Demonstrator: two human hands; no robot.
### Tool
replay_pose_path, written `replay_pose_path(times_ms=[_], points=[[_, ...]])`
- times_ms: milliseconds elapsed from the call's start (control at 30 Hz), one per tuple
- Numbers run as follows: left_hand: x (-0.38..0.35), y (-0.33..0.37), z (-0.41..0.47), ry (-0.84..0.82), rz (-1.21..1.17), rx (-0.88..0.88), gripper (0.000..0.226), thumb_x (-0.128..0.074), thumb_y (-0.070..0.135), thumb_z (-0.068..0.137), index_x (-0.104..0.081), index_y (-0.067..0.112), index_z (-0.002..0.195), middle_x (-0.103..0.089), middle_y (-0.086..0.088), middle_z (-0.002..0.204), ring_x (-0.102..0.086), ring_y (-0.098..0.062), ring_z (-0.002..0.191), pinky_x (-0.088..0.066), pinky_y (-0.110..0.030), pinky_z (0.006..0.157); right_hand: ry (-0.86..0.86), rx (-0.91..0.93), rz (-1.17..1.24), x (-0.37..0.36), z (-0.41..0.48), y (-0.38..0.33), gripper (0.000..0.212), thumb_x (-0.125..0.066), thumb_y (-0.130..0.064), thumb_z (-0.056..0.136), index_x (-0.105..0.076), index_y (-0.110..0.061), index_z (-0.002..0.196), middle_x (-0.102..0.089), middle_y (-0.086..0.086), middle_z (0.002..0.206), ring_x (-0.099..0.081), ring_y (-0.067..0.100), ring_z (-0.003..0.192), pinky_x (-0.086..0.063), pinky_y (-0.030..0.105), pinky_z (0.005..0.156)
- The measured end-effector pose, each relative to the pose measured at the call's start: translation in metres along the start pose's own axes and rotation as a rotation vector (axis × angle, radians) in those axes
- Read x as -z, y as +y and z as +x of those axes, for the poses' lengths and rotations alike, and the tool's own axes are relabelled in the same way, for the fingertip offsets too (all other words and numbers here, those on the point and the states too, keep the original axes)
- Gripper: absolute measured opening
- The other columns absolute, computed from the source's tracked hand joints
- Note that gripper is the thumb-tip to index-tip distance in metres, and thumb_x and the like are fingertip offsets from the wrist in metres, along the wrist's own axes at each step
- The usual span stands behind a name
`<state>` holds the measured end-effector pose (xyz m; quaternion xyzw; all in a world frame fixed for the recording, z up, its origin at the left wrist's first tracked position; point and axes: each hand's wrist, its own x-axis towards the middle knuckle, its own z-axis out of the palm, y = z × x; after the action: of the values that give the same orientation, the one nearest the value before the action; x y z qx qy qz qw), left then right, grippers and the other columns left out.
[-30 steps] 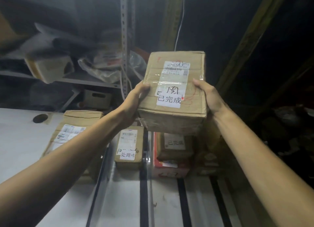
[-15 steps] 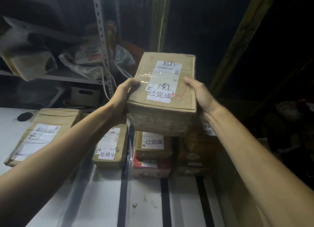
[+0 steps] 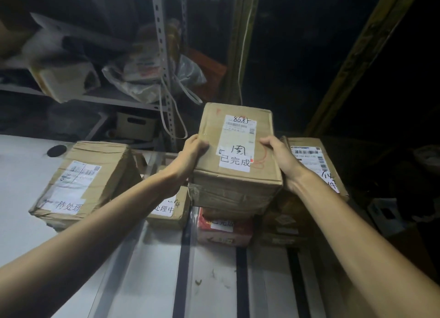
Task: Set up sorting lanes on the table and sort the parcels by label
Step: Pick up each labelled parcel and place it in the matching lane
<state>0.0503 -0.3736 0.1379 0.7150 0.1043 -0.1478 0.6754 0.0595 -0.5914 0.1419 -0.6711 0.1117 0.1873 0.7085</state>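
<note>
Both hands hold a brown cardboard parcel (image 3: 235,160) with a white label reading 已完成. My left hand (image 3: 190,158) grips its left side and my right hand (image 3: 278,158) grips its right side. The parcel sits low over a stack in the third lane, just above a red box (image 3: 223,232) that is mostly hidden beneath it. Whether it touches the stack cannot be told. To the left lie a large parcel labelled 待处理 (image 3: 81,184) and a small parcel labelled 处理中 (image 3: 170,210). Black tape strips (image 3: 184,270) mark lanes on the white table (image 3: 28,198).
Another brown parcel (image 3: 316,165) with barcode labels stands on stacked boxes at the right. A metal shelf post (image 3: 162,62) with bags and boxes on the shelf rises behind the table. The right side beyond the table is dark.
Both hands have lowered the 已完成 parcel from chest height down onto the stack in the third lane. The view has tilted down and left.
</note>
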Motion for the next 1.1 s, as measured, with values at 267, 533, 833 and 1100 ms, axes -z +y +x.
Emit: replay_pose_path(times_ms=[267,533,833,1100], points=[[0.004,0.002,-0.008,-0.045,0.084,-0.004,0.063,-0.056,0.045,0.079,-0.039,0.02,0.134,-0.061,-0.001,0.116,-0.062,-0.015,0.094,-0.048,-0.033,0.069,0.197,0.086,-0.171,-0.003,0.0,-0.007,0.047,-0.068,-0.031,0.091,-0.048,-0.012,0.128,-0.069,0.009,0.12,-0.07,0.025,0.104,-0.057,0.046,0.095],[0.021,0.024,-0.018,0.086,0.245,-0.178,0.051,-0.046,0.03,0.097,-0.034,0.023,0.146,-0.051,-0.001,0.13,-0.056,-0.014,0.106,-0.047,-0.041,0.095,0.29,0.438,-0.692,-0.024,-0.011,-0.033,0.047,-0.056,-0.038,0.098,-0.051,-0.019,0.141,-0.054,-0.005,0.134,-0.05,0.016,0.127,-0.042,0.038,0.108],[0.12,0.03,-0.075,0.257,0.225,-0.317,0.025,-0.048,0.017,0.096,-0.064,0.017,0.115,-0.068,-0.005,0.113,-0.065,-0.017,0.1,-0.052,-0.026,0.082,-0.115,0.591,-0.703,-0.145,-0.021,-0.054,0.021,-0.055,-0.029,0.102,-0.072,-0.021,0.113,-0.071,-0.007,0.111,-0.062,0.008,0.108,-0.046,0.017,0.087],[0.276,-0.002,-0.181,0.532,0.3,-0.299,0.023,-0.046,0.016,0.099,-0.066,0.015,0.109,-0.071,0.0,0.102,-0.066,-0.017,0.096,-0.051,-0.034,0.085,-0.431,0.704,-0.757,-0.332,-0.045,-0.045,0.027,-0.054,-0.035,0.101,-0.072,-0.021,0.115,-0.071,-0.007,0.115,-0.064,0.012,0.107,-0.049,0.031,0.096]])
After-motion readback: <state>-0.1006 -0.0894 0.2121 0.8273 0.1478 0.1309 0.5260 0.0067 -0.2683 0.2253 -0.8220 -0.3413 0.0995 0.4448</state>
